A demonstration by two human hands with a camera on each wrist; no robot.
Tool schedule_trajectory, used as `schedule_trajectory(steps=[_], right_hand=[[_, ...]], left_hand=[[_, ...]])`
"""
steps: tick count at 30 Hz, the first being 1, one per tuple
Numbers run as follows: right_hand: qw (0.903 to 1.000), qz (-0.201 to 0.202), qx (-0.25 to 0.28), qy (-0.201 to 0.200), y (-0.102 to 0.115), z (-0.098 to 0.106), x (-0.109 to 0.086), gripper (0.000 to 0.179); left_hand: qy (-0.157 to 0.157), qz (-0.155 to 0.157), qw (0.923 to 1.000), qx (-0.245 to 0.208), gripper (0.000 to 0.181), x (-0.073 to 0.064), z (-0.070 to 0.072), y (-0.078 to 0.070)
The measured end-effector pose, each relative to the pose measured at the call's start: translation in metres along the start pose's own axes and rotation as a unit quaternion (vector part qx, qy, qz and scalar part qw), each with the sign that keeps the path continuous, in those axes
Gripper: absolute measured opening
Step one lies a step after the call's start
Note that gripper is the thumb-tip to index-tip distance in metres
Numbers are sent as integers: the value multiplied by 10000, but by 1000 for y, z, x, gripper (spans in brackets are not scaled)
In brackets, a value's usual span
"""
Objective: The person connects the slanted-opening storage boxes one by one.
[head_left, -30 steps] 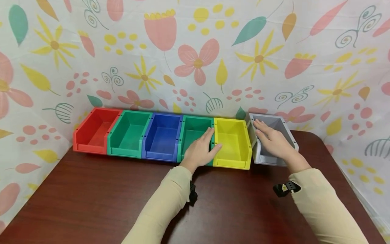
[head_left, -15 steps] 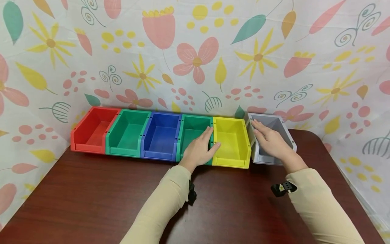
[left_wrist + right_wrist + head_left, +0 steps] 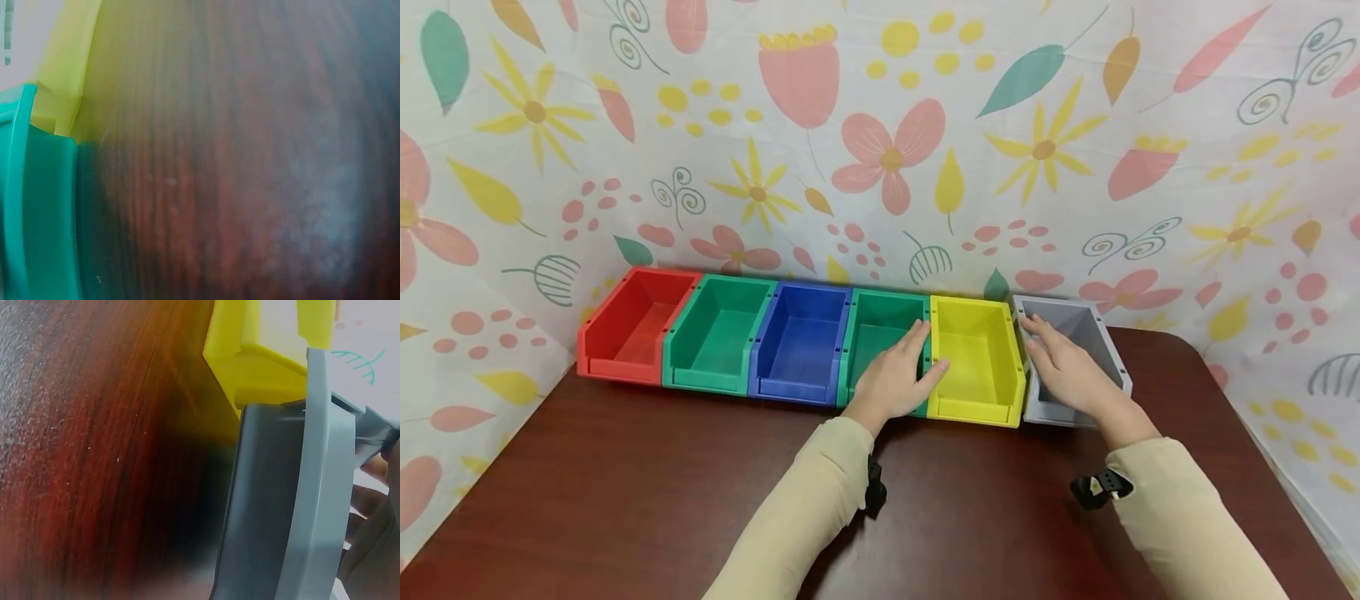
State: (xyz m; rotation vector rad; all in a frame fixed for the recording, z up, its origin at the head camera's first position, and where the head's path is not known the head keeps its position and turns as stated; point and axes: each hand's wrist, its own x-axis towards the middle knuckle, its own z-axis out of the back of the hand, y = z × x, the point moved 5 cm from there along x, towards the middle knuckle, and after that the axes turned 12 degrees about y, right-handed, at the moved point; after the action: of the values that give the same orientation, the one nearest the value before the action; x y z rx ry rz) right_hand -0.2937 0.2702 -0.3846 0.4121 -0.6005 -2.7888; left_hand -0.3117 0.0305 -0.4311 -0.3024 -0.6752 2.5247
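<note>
Several plastic bins stand in a row in the head view: a red bin point(image 3: 625, 367), a green bin point(image 3: 703, 377), a blue bin point(image 3: 793, 387), a second green bin point(image 3: 868, 321), a yellow bin point(image 3: 973, 408) and a grey bin point(image 3: 1116, 354) at the right end. My left hand point(image 3: 891, 375) lies over the second green bin with fingers straight along its border with the yellow one, thumb over the yellow bin. My right hand point(image 3: 1067, 371) reaches into the grey bin, straight fingers against its left wall. The right wrist view shows the grey bin beside the yellow one.
The bins stand on a dark brown wooden table point(image 3: 662, 492), close to a hanging cloth point(image 3: 820, 208) printed with flowers and leaves. Another side of the cloth flanks the table's right edge. Each wrist carries a small black camera point(image 3: 874, 486).
The grey bin has turned straighter and drawn closer to the yellow bin, so the gap between them is narrower. My right hand moved with it. My left hand stays in place.
</note>
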Motion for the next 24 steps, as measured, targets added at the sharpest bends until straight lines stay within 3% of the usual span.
schedule_trajectory(steps=[24], right_hand=[[9992, -170, 187, 310, -8, -13, 5, 61]], left_hand=[[-81, -70, 9993, -366, 74, 2, 4, 1]])
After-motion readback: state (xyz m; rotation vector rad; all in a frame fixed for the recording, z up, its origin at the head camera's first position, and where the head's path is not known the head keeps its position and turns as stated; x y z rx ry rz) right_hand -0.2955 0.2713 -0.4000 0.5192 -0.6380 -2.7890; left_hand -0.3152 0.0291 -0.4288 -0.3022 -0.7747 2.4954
